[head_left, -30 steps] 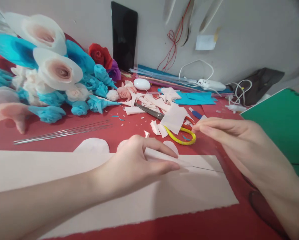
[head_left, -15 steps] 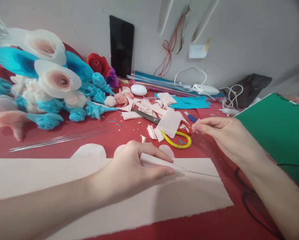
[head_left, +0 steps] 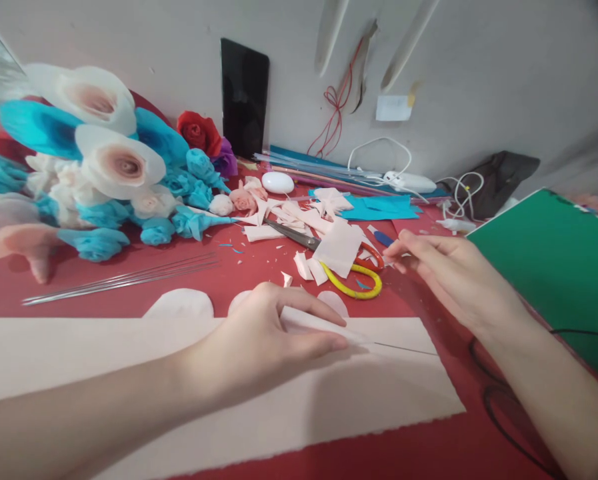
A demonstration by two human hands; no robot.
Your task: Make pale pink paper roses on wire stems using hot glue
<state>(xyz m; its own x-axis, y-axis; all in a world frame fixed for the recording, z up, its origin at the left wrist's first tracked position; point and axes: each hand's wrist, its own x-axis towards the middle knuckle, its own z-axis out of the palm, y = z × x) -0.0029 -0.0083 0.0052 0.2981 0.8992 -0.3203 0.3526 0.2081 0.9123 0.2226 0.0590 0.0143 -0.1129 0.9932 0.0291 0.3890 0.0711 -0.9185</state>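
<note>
My left hand (head_left: 279, 333) is closed around a pale rolled paper petal (head_left: 323, 325), held just over the cream paper sheet (head_left: 379, 393). A thin dark wire (head_left: 406, 349) sticks out of the petal's right end. My right hand (head_left: 443, 267) is raised near the scissors, its fingertips drawn together; what they hold, if anything, is too small to make out. The scissors (head_left: 351, 285), with one yellow and one red handle loop, lie among pale paper scraps (head_left: 339, 247). Behind my left hand, pale rounded paper pieces (head_left: 181, 303) lie at the sheet's far edge.
Blue, white and pink paper flowers (head_left: 121, 167) are heaped at the left, with several metal wires (head_left: 113, 280) before them. A dark phone (head_left: 245, 97) leans on the wall. Blue paper (head_left: 379, 207) and a white power strip (head_left: 411, 181) lie behind; a green board (head_left: 549, 247) stands right.
My right hand's fingers have shifted and loosened slightly beside the scissors' handles. My left hand keeps its grip on the paper petal, and the view has moved a little.
</note>
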